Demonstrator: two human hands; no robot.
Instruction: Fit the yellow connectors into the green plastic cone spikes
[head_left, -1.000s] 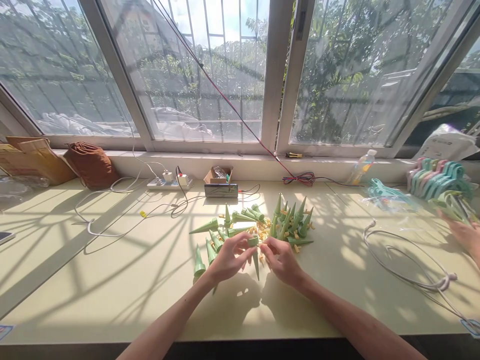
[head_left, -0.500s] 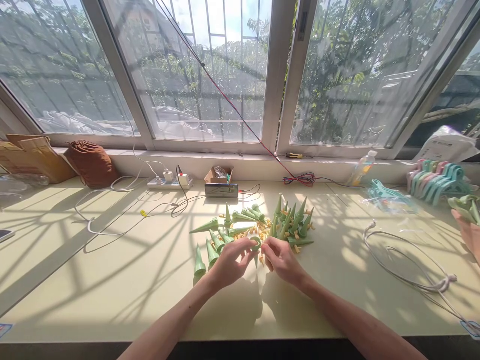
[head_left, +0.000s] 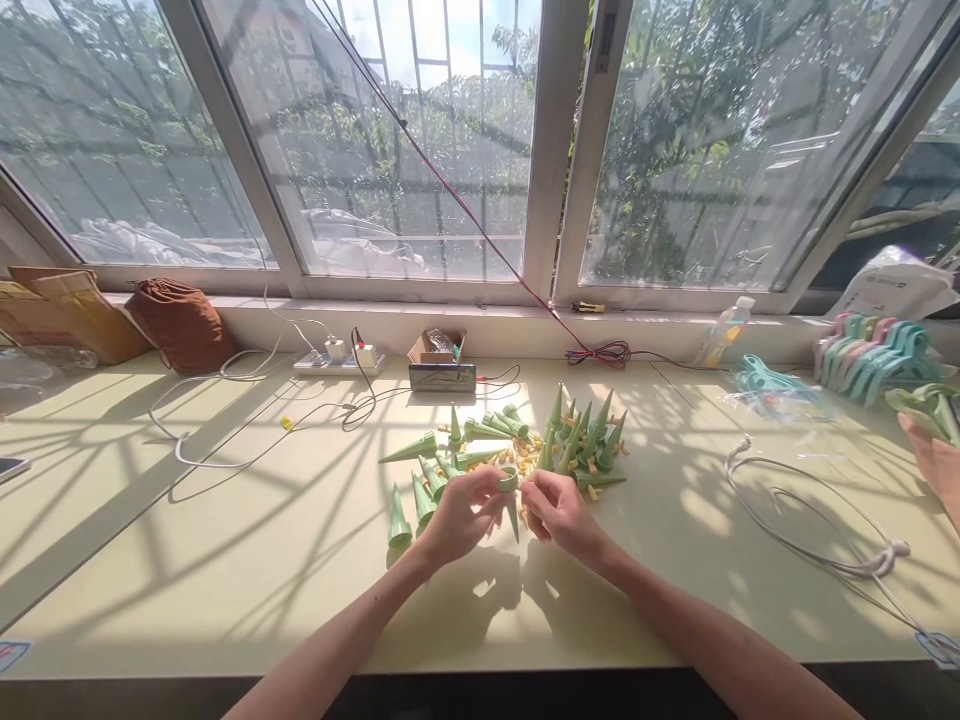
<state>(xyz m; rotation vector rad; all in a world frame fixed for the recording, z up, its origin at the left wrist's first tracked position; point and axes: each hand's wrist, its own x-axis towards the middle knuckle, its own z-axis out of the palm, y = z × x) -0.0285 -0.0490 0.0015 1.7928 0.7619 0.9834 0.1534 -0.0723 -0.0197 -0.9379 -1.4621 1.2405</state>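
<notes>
1. The green plastic cone spike, on the viewer's side of the smartphone, points tip-down, long axis near vertical, wide rim up.
2. Left hand: grip pinching the spike near its rim. Right hand: curled close beside; I cannot tell its grip.
3. Half a second ago, less tip showed.
4. Sunlit desk surrounds the smartphone; barred windows rise behind.

Table: striped by shadow
Middle: green cones and yellow pieces strewn
Back: power strip, phone placed
Right: white cord looped
</notes>
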